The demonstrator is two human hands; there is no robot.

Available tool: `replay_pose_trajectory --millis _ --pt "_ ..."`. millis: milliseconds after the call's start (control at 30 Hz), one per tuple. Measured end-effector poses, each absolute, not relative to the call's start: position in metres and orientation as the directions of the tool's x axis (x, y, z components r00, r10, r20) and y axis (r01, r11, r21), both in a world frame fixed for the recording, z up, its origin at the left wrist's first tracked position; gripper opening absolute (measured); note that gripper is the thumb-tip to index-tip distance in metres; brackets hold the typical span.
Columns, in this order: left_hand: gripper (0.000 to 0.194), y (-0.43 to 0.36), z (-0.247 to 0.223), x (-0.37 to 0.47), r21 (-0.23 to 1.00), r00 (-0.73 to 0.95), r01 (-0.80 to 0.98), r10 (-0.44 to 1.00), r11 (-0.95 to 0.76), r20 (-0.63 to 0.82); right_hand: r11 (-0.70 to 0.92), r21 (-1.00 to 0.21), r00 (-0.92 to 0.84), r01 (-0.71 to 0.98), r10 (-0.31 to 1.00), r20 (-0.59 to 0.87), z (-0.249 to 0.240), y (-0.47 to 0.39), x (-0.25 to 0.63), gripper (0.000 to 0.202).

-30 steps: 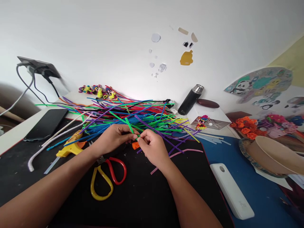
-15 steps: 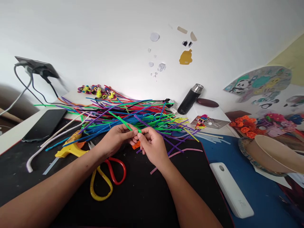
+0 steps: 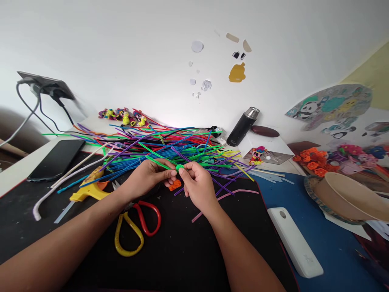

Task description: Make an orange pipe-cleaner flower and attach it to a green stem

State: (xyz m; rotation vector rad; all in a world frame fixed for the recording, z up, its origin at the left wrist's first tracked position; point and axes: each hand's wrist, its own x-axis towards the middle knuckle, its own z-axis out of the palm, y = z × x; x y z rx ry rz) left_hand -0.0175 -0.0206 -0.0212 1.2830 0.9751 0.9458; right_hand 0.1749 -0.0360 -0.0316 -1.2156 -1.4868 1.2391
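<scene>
Between my two hands is a green pipe cleaner (image 3: 180, 166), its end wound into a small flat coil. My left hand (image 3: 155, 175) pinches the strand just left of the coil, and a green length runs up and left past the fingers. With thumb and forefinger, my right hand (image 3: 196, 181) grips the coil's right side. Behind both hands lies a heap of colourful pipe cleaners (image 3: 179, 152), with many blue, green and purple stems. A small orange piece (image 3: 175, 185) rests on the black mat just below the fingers.
Scissors (image 3: 129, 239) with red and yellow handles and a yellow glue gun (image 3: 91, 190) lie left of my hands. A phone (image 3: 56, 160) is farther left. On the right are a black flask (image 3: 243, 127), a white power bank (image 3: 296, 243) and a beige bowl (image 3: 355, 194).
The green coil has turned to show its round face between my fingertips. My right hand has shifted slightly right, and the fingers have regripped.
</scene>
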Motion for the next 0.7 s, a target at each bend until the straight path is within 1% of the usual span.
replay_pose_trajectory --millis 100,267,400,500,600,700 --pt "0.042 -0.020 -0.023 -0.019 0.999 0.275 0.026 0.961 0.023 -0.030 0.041 -0.983 -0.201 0.179 0.980 0.004 -0.030 -0.037 0.175 0.022" --pt "0.047 -0.020 -0.031 -0.025 0.986 0.227 0.138 0.972 -0.089 0.056 0.038 -0.984 -0.256 0.173 0.967 -0.008 -0.031 -0.036 0.175 0.017" --pt "0.041 -0.022 -0.031 -0.027 0.971 0.259 0.191 0.961 -0.143 0.091 0.046 -0.979 -0.274 0.199 0.962 -0.011 -0.036 -0.034 0.176 0.013" --pt "0.038 -0.022 -0.028 -0.024 0.991 0.287 0.098 0.956 -0.094 0.062 0.059 -0.978 -0.267 0.200 0.964 0.004 -0.037 -0.035 0.175 0.014" --pt "0.039 -0.021 -0.026 -0.019 0.996 0.298 -0.074 0.954 0.041 -0.017 0.062 -0.987 -0.257 0.146 0.966 0.022 -0.035 -0.036 0.174 0.018" --pt "0.042 -0.021 -0.026 -0.013 0.953 0.288 -0.243 0.952 0.180 -0.106 0.050 -0.996 -0.259 0.080 0.966 0.027 -0.033 -0.038 0.172 0.022"
